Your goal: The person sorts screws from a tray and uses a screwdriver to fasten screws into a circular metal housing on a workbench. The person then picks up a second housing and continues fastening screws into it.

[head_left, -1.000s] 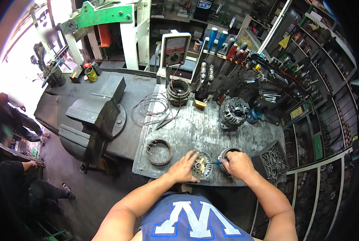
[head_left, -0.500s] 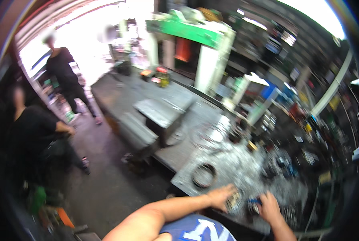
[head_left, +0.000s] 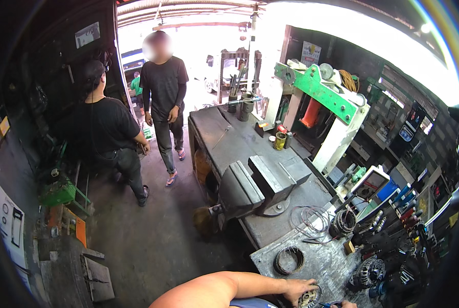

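At the lower edge, my left hand [head_left: 297, 290] rests around the near side of a round, slotted metal alternator part [head_left: 310, 297], fingers over its rim. Just to the right, my right hand [head_left: 348, 304] is mostly cut off by the picture's edge. It is closed on a blue-handled tool [head_left: 334, 306], whose thin shaft points left toward the round part. A dark metal ring [head_left: 289, 260] lies flat on the bench beyond my left hand. Farther right sits a finned round alternator housing [head_left: 369, 272].
A large bench vise [head_left: 278, 179] stands on the workbench [head_left: 216, 131]. Near it are loose wire loops [head_left: 310, 219] and a wire-wound ring [head_left: 343, 223]. Many hand tools [head_left: 409, 205] fill the right side. A green-topped press frame [head_left: 316, 92] rises behind. Two people [head_left: 163, 87] [head_left: 106, 123] stand left.
My view has swung up and left, so my hands now sit lower in the picture. One person has come nearer from the doorway; the other now stands turned away. Both hands stay at the round part.
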A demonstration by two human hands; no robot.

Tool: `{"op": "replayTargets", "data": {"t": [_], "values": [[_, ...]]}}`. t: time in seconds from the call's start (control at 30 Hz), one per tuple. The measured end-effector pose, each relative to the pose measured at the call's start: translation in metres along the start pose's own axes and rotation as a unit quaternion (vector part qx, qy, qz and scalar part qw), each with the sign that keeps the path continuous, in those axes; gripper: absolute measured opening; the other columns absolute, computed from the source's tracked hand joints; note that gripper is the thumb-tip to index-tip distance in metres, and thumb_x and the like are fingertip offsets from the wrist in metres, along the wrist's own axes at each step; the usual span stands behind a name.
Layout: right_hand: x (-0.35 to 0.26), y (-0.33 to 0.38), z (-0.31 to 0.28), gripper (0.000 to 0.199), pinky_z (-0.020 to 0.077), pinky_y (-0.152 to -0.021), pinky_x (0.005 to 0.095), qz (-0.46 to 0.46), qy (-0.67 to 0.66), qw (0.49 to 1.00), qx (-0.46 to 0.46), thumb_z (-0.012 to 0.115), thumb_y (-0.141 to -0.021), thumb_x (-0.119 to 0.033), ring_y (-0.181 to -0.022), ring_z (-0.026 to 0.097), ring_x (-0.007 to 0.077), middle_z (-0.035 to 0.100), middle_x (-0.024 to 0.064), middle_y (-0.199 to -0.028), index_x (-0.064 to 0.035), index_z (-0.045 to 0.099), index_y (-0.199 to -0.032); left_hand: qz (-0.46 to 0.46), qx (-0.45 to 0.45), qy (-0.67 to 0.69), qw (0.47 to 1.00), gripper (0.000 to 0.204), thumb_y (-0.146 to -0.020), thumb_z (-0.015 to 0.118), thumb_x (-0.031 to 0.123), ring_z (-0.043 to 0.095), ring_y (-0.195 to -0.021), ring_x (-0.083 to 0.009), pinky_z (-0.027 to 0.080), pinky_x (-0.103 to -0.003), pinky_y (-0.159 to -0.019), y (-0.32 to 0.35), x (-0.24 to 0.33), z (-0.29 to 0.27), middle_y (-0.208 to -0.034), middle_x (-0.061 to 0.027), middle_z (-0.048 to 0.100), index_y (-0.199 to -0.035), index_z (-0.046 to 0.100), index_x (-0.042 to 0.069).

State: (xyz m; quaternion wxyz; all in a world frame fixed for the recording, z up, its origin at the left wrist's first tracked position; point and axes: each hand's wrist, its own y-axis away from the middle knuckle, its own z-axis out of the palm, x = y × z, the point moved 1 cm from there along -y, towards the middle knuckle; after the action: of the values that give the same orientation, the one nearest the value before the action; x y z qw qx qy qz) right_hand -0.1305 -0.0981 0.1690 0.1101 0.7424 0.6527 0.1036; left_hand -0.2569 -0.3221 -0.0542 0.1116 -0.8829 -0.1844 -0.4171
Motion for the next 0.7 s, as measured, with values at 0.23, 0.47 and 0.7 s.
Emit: {"op": "replayTargets", "data": {"t": [0.23, 0.47, 0.7], "values": [[0.003, -0.004, 0.015, 0.020, 0.0582, -0.079, 0.0563, -0.124, 0.008, 0.985, 0.119, 0.082, -0.090, -0.021, -0.081, 0.071, 0.0477, 0.073, 0.0213, -0.083, -0.0032, 0.076, -0.097, 0.036, 0.024, 0.032, 0.999, 0.144, -0.051, 0.110, 0.032, 0.055, -0.146, -0.0498, 0.051, -0.051, -0.122, 0.010, 0.012, -0.013, -0.168, -0.0257, 0.038, -0.172, 0.034, 0.008], [0.013, 0.003, 0.005, 0.039, 0.0586, -0.089, 0.0556, -0.181, -0.036, 0.982, 0.041, 0.084, -0.093, -0.022, -0.109, 0.068, 0.0454, 0.062, 0.0214, -0.107, -0.0066, 0.065, -0.123, 0.014, -0.008, 0.023, 1.000, 0.145, -0.062, 0.110, 0.036, 0.041, -0.160, -0.0527, 0.043, -0.054, -0.131, 0.009, 0.014, -0.022, -0.176, -0.0321, 0.031, -0.179, 0.027, 0.017], [-0.014, -0.002, 0.000, 0.035, 0.0627, -0.086, 0.0571, 0.061, -0.105, 0.991, -0.054, 0.080, -0.100, -0.035, -0.089, 0.076, 0.0480, 0.077, 0.0199, -0.091, -0.0046, 0.076, -0.117, -0.035, 0.005, 0.077, 0.996, 0.155, -0.063, 0.109, 0.040, 0.039, -0.161, -0.0521, 0.041, -0.053, -0.133, 0.013, 0.007, -0.018, -0.179, -0.0297, 0.024, -0.181, 0.012, 0.013]]}}
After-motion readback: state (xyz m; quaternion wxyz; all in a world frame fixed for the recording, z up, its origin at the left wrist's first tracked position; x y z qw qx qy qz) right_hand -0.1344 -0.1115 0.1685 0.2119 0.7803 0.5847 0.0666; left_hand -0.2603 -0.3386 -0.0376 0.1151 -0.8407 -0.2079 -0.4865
